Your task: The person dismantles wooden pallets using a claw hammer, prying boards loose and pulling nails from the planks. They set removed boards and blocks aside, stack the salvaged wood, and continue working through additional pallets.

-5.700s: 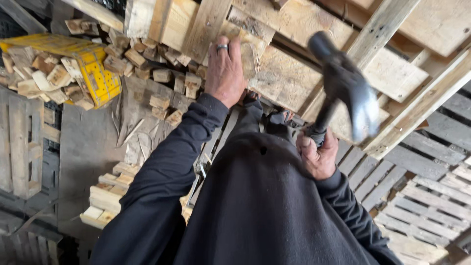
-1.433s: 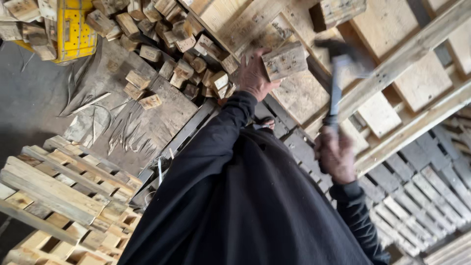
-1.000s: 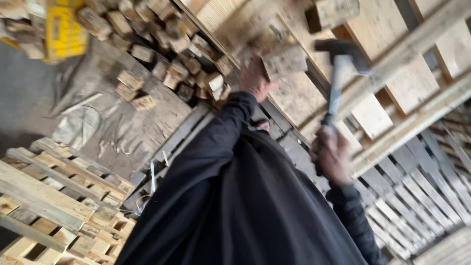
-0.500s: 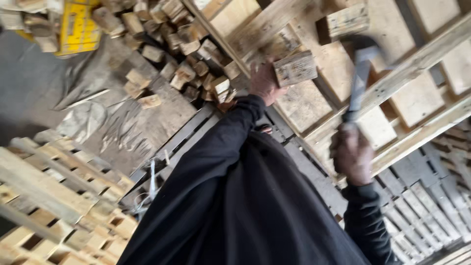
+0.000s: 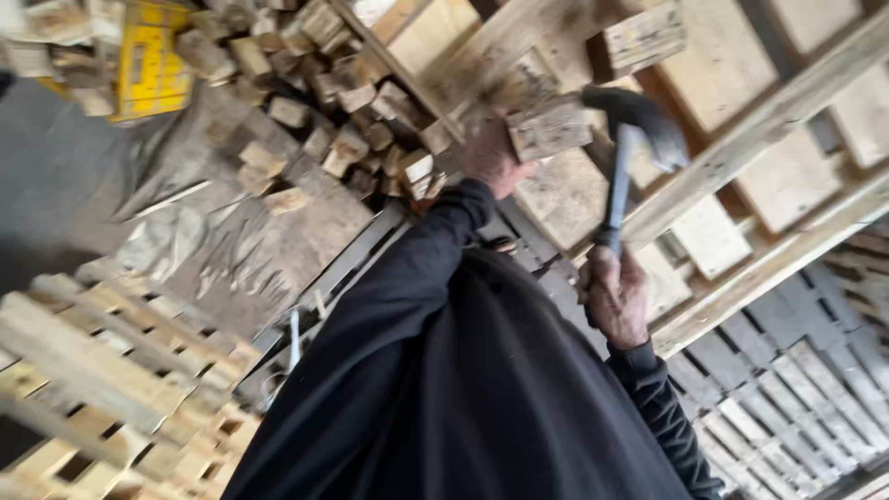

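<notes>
My left hand (image 5: 491, 159) grips a square wooden block (image 5: 548, 130) and presses it against the light wooden pallet (image 5: 769, 120) ahead of me. My right hand (image 5: 616, 296) is closed around the handle of a hammer (image 5: 622, 153). The dark hammer head is raised just right of the block, close to it. A second wooden block (image 5: 644, 37) sits on the pallet above. My black sleeves and jacket fill the lower middle of the view.
A heap of small wooden blocks (image 5: 315, 102) lies on a grey sheet (image 5: 241, 250) to the left, beside a yellow crate (image 5: 148, 65). Another pale pallet (image 5: 102, 370) lies at the lower left. Dark slatted pallets (image 5: 787, 389) fill the lower right.
The hammer has swung from a raised position down toward the block in my left hand. The view has shifted and tilted; the block stays pressed on the pallet.
</notes>
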